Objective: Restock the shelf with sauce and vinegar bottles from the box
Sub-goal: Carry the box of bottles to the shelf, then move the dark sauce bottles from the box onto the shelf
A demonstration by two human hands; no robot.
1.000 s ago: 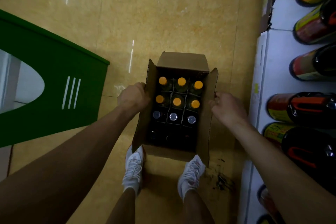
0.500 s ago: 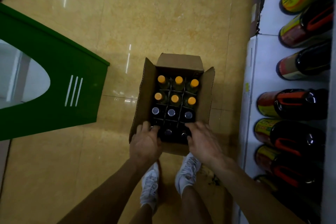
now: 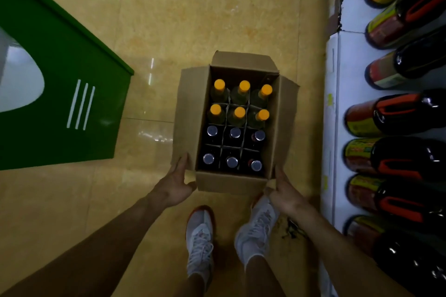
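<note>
An open cardboard box [image 3: 231, 182] stands on the floor in front of my feet. Card dividers split it into cells. Several bottles with orange caps [image 3: 239, 111] fill its far half, and several dark bottles with silver caps [image 3: 232, 161] fill the near half. My left hand [image 3: 175, 184] touches the near left corner of the box, fingers straight along the left flap, thumb at the front wall. At the near right corner my right hand [image 3: 286, 191] lies with straight fingers against the right flap. The white shelf [image 3: 347, 60] on the right carries large dark bottles [image 3: 395, 117].
A green panel [image 3: 70, 94] with a white oval and three white stripes leans over the floor at the left. My two white shoes [image 3: 200, 239] stand just behind the box. Yellow tiled floor [image 3: 205, 12] stretches beyond the box. Dark debris [image 3: 293, 230] lies by the shelf base.
My hands left the box's side flaps, passed over the near row of bottles and now sit at the two near corners. The near flap is folded down.
</note>
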